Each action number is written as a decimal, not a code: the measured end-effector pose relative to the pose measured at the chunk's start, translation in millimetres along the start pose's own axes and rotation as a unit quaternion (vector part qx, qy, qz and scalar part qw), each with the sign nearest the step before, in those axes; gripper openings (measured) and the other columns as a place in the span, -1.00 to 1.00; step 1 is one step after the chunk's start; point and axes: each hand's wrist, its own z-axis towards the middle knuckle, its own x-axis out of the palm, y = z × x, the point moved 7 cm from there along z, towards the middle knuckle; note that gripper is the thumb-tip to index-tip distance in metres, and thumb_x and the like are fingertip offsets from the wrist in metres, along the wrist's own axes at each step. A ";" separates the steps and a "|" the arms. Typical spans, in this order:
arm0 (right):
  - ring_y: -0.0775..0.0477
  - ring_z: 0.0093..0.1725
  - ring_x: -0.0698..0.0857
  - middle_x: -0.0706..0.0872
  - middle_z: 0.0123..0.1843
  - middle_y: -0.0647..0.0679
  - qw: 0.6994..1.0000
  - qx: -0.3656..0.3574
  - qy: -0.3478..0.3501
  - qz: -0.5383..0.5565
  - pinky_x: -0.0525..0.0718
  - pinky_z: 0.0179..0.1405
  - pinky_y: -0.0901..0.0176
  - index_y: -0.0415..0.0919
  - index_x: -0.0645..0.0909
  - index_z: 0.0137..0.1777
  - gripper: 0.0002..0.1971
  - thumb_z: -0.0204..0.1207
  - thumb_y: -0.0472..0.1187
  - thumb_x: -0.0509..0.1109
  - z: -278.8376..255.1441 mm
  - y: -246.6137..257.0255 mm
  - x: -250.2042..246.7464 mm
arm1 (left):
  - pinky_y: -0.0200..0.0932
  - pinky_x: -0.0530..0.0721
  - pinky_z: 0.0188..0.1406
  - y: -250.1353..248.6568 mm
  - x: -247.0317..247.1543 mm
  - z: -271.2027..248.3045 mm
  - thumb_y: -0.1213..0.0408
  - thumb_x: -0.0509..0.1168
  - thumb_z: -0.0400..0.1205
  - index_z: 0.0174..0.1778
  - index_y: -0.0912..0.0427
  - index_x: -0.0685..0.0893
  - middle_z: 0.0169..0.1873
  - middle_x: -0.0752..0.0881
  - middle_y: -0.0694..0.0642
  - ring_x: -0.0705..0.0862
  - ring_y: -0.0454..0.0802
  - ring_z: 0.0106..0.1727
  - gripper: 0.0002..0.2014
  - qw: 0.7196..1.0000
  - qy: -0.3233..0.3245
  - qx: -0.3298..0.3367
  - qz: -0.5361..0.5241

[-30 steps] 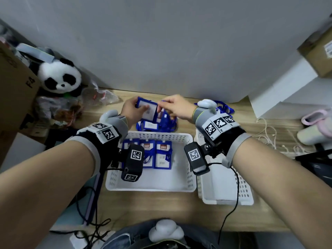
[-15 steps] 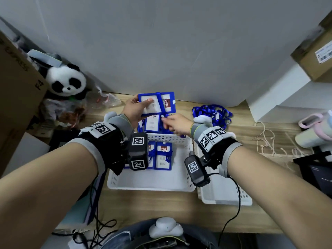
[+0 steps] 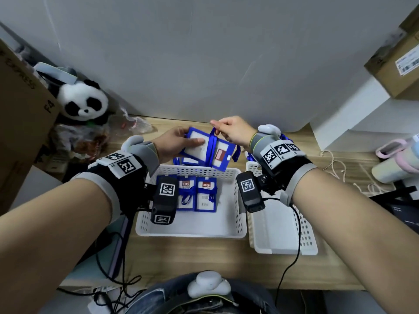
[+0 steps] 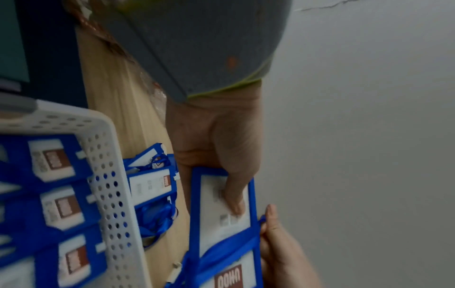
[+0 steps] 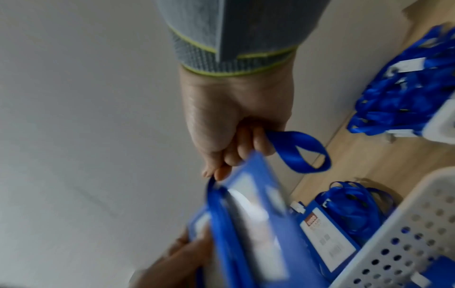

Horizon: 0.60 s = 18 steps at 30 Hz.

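Observation:
A blue badge holder [image 3: 199, 148] with a white card hangs tilted above the far rim of the white basket [image 3: 192, 232]. My left hand [image 3: 172, 145] grips its left end, thumb [image 4: 234, 194] pressed on the card face. A blue lanyard strap [image 3: 212, 146] runs across the middle of the holder. My right hand [image 3: 229, 131] pinches that strap at the holder's top edge, and a loop of strap [image 5: 295, 152] hangs from its curled fingers. In the right wrist view the holder [image 5: 246, 224] is blurred.
Several badge holders [image 3: 196, 196] lie in a row in the basket. More holders [image 3: 183, 160] lie on the wooden table behind it, and a pile of blue lanyards [image 5: 406, 97] sits by a second white basket [image 3: 283, 245]. A plush panda [image 3: 84, 103] and cardboard boxes stand at the left.
My right hand rose from the pile behind the basket to the holder's top edge, now pinching the strap. My left hand lowered and tilted the holder a little.

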 end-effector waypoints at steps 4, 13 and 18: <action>0.10 -0.58 0.42 0.52 -0.61 0.07 0.992 0.049 0.010 0.118 0.38 -0.65 0.41 -0.11 0.50 -0.38 -0.65 0.68 -0.17 0.19 -6.3 -23.9 6.2 | -0.18 0.79 -0.34 -4.7 -3.5 -0.1 0.41 0.28 0.61 -0.09 0.15 0.64 -0.32 0.82 0.03 0.79 -0.06 -0.27 -0.91 0.996 -0.027 0.031 -0.080; 0.21 -0.71 0.15 0.28 -0.70 0.16 0.983 0.084 0.061 0.151 0.10 -0.77 0.44 -0.13 0.30 -0.32 -0.70 0.65 -0.35 -0.01 -21.1 -39.8 34.6 | -0.18 0.73 -0.47 -3.0 -18.0 9.0 0.43 0.33 0.60 -0.16 0.11 0.61 -0.26 0.75 0.07 0.75 -0.09 -0.36 -0.88 0.964 -0.199 0.081 -0.156; 0.22 -0.66 0.18 0.30 -0.62 0.15 0.947 0.096 0.048 0.304 0.10 -0.75 0.46 -0.09 0.43 -0.18 -0.82 0.68 -0.14 0.18 -20.8 -38.5 34.7 | -0.20 0.72 -0.45 2.7 -17.3 11.4 0.42 0.34 0.59 -0.20 0.13 0.61 -0.25 0.73 0.09 0.73 -0.09 -0.38 -0.89 0.957 -0.237 0.083 -0.149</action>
